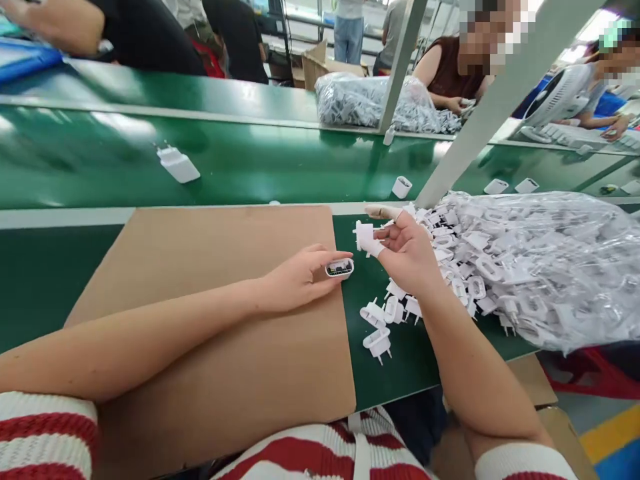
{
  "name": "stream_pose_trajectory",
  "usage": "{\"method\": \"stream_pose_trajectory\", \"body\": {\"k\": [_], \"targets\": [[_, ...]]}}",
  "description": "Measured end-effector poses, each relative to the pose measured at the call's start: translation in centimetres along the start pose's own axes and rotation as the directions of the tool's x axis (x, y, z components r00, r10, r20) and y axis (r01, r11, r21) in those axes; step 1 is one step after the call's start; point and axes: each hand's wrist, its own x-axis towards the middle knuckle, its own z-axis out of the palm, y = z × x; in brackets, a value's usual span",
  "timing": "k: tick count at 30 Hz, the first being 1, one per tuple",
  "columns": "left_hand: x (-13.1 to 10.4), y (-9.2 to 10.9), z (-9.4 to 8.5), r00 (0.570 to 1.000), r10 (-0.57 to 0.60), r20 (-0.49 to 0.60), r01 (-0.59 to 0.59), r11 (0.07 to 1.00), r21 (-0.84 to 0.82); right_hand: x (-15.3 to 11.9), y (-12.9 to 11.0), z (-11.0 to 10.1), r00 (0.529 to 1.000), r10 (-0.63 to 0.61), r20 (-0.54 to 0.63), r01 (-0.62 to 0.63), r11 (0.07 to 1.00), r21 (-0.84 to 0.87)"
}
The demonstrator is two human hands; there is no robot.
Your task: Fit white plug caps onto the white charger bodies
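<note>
My left hand (300, 277) grips a white oval charger housing (340, 269) between thumb and fingers at the right edge of the brown cardboard sheet (225, 360); its open end shows dark parts inside. Just right of it, my right hand (400, 247), with white covers on some fingertips, holds a white plug cap (364, 236) near the thumb. Several loose plug caps (377, 342) lie on the green table below my right hand. Beside my right wrist, a heap of white plug caps (480, 260) spills from a clear plastic bag (590, 267).
Beyond the cardboard runs a green conveyor (280, 167) carrying a white plug charger (179, 165) and several white housings (401, 187). A slanted metal post (470, 140) rises behind the heap. Across the belt are a filled bag (355, 100), a fan (560, 97) and other people.
</note>
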Motion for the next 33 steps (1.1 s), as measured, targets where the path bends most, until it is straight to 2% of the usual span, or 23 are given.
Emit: {"method": "stream_pose_trajectory", "body": {"k": [3, 6, 9, 15, 19, 24, 28, 33], "targets": [[-0.8, -0.6, 0.6, 0.999, -0.008, -0.044, 0.004, 0.996, -0.089, -1.0, -0.2, 0.1, 0.994, -0.068, 0.091, 0.089, 0.964, -0.252], [-0.5, -1.2, 0.6, 0.997, 0.032, -0.074, -0.04, 0.993, -0.11, -1.9, -1.1, 0.1, 0.953, -0.145, 0.264, 0.264, 0.825, -0.499], [-0.1, -1.2, 0.4, 0.995, 0.064, -0.074, -0.072, 0.99, -0.119, -2.6, -1.7, 0.5, 0.917, -0.156, 0.367, 0.367, 0.689, -0.625], [0.0, -1.0, 0.5, 0.995, 0.057, -0.082, -0.068, 0.989, -0.13, -3.2, -1.5, 1.6, 0.902, -0.145, 0.406, 0.405, 0.606, -0.684], [0.0, -1.2, 0.6, 0.995, 0.049, -0.086, -0.059, 0.991, -0.117, -3.3, -1.4, 1.7, 0.895, -0.15, 0.421, 0.422, 0.591, -0.687], [0.1, -1.1, 0.6, 0.993, 0.061, -0.105, -0.074, 0.99, -0.12, -3.5, -1.7, 2.0, 0.888, -0.234, 0.396, 0.455, 0.567, -0.686], [0.1, -0.8, 0.5, 0.994, 0.042, -0.098, -0.053, 0.992, -0.112, -3.4, -1.6, 2.3, 0.886, -0.201, 0.417, 0.452, 0.572, -0.684], [0.1, -0.8, 0.5, 0.993, 0.05, -0.103, -0.061, 0.993, -0.105, -3.4, -1.3, 2.7, 0.88, -0.207, 0.427, 0.47, 0.509, -0.721]]}}
